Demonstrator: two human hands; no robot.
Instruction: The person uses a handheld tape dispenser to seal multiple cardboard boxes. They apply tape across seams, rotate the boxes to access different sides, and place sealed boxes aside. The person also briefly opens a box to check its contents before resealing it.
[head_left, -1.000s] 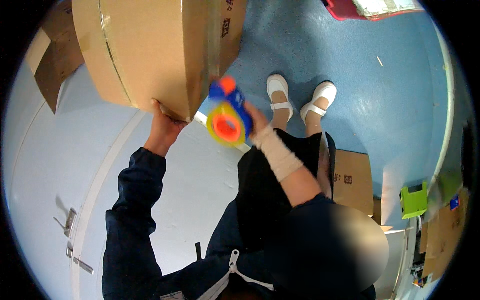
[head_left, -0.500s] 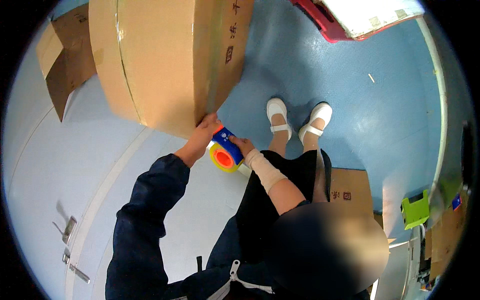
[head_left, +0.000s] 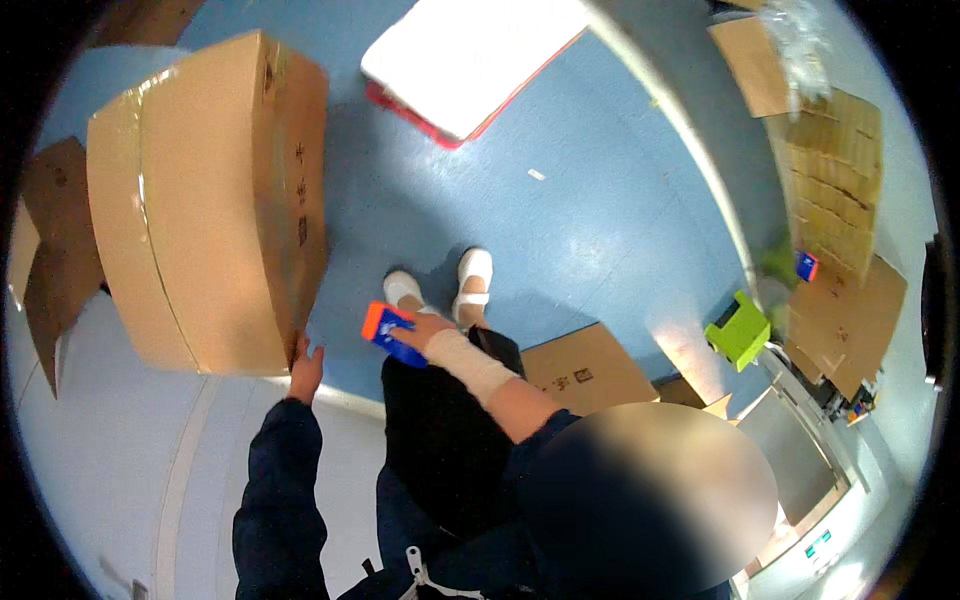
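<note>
My right hand holds a blue tape dispenser with orange parts, low over my white shoes and dark clothing. My left hand is at the lower right corner of a big taped cardboard box, its thumb apart from the fingers, which rest against the edge and are partly hidden. The box stands to the left, with a strip of clear tape down its face.
A white pad on red lies at the top. Folded cardboard is at far left, more along the right wall. A green plastic object and another box are at lower right.
The view has swung right. My left hand has parted from the dispenser and is back at the box corner. My right hand, still holding the dispenser, has drawn away from the box.
</note>
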